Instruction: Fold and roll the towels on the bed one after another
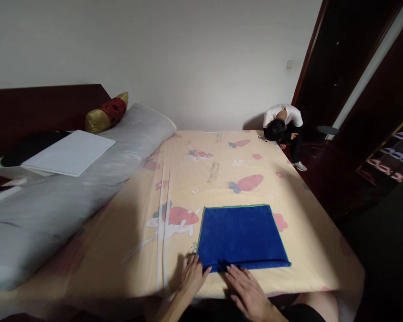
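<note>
A blue cloth [242, 236] with a green hem lies flat on the cream bedsheet [201, 179] printed with pink carrots. My left hand [190, 276] rests at the cloth's near left corner, fingers stretched out and touching its edge. Just to the right, my right hand [246, 290] lies flat with its fingertips on the cloth's near edge. Neither hand holds anything.
A long grey pillow [70, 192] runs along the left side, with a white board [69, 152] and a red and gold bolster [106, 112] beyond it. A person in a white shirt [284, 127] crouches at the bed's far right corner. Dark floor and a doorway lie to the right.
</note>
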A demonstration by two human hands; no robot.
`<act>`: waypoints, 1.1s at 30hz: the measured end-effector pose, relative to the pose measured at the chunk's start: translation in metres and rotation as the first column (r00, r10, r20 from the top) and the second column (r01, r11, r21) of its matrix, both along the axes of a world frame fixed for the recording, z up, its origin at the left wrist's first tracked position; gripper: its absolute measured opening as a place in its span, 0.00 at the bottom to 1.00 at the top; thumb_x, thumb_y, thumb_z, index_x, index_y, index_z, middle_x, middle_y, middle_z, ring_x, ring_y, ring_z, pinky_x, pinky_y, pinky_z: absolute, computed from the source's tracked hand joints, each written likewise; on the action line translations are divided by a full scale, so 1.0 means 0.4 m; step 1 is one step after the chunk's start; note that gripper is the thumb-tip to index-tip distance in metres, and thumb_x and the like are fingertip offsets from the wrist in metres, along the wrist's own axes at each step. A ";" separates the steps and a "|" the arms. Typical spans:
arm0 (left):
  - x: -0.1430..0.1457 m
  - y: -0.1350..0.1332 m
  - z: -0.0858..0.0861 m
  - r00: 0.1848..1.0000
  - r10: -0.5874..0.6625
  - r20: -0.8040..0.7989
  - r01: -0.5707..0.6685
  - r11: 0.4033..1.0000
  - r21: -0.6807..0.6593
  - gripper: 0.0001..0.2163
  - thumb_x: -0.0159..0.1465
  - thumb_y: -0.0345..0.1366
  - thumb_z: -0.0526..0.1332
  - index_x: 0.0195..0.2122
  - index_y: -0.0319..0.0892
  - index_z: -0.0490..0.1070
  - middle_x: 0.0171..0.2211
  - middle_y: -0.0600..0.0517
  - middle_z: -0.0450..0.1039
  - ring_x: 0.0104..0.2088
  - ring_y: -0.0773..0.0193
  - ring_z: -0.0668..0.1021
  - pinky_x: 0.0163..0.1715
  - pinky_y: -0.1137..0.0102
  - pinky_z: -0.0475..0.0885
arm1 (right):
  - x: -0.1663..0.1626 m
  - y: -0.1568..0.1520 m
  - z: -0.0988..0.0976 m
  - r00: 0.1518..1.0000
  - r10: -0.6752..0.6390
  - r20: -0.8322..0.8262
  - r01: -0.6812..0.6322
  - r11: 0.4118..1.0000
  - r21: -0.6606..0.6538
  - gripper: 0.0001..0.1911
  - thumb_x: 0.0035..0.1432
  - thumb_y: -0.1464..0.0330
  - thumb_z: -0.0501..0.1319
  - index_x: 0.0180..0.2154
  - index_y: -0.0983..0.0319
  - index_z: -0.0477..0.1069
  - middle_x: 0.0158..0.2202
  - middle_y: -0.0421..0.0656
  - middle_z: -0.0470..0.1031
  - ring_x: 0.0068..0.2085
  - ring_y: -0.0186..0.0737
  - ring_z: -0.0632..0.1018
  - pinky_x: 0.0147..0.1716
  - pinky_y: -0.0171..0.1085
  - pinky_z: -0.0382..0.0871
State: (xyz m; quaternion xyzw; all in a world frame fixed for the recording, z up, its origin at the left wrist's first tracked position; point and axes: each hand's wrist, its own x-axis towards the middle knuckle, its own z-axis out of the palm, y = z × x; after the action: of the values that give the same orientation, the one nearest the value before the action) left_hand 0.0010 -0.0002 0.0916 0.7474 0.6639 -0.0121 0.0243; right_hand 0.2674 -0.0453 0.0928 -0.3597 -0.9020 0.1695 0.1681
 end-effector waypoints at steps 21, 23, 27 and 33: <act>-0.038 -0.006 -0.022 0.997 -0.052 0.061 0.046 0.995 0.085 0.16 0.66 0.44 0.55 0.38 0.40 0.78 0.49 0.40 0.76 0.54 0.47 0.73 0.56 0.49 0.60 | 0.467 -0.004 -0.046 0.949 -0.236 0.207 0.255 0.965 -0.069 0.30 0.68 0.58 0.52 0.67 0.47 0.44 0.68 0.40 0.51 0.66 0.46 0.58 0.63 0.49 0.57; -0.052 -0.010 -0.032 0.993 -0.090 0.073 0.081 0.990 0.114 0.14 0.66 0.41 0.54 0.37 0.41 0.78 0.49 0.41 0.76 0.54 0.49 0.73 0.56 0.50 0.61 | 0.490 -0.015 -0.055 0.931 -0.284 0.230 0.312 0.945 -0.094 0.29 0.69 0.59 0.50 0.67 0.45 0.44 0.68 0.40 0.50 0.67 0.47 0.57 0.63 0.52 0.56; -0.063 -0.031 -0.062 0.990 -0.126 0.069 0.112 0.976 0.185 0.13 0.68 0.34 0.51 0.41 0.44 0.77 0.49 0.44 0.75 0.54 0.52 0.73 0.57 0.53 0.62 | 0.491 -0.021 -0.093 0.888 -0.411 0.208 0.429 0.902 -0.044 0.25 0.69 0.59 0.49 0.65 0.45 0.53 0.68 0.42 0.52 0.67 0.49 0.57 0.59 0.53 0.61; -0.053 -0.074 -0.119 0.923 -0.381 0.047 0.372 0.918 0.137 0.27 0.59 0.19 0.50 0.55 0.51 0.69 0.54 0.54 0.73 0.56 0.60 0.72 0.60 0.62 0.63 | 0.482 0.006 -0.140 0.837 -0.524 0.156 0.508 0.851 0.133 0.19 0.64 0.61 0.54 0.55 0.46 0.71 0.64 0.46 0.63 0.60 0.56 0.69 0.51 0.53 0.66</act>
State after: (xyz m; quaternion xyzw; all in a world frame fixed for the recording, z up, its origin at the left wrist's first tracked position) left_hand -0.0201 -0.0299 0.0441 0.8610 0.5060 0.0525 -0.0013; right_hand 0.4604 -0.0428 0.0367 -0.5960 -0.7898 0.0443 0.1379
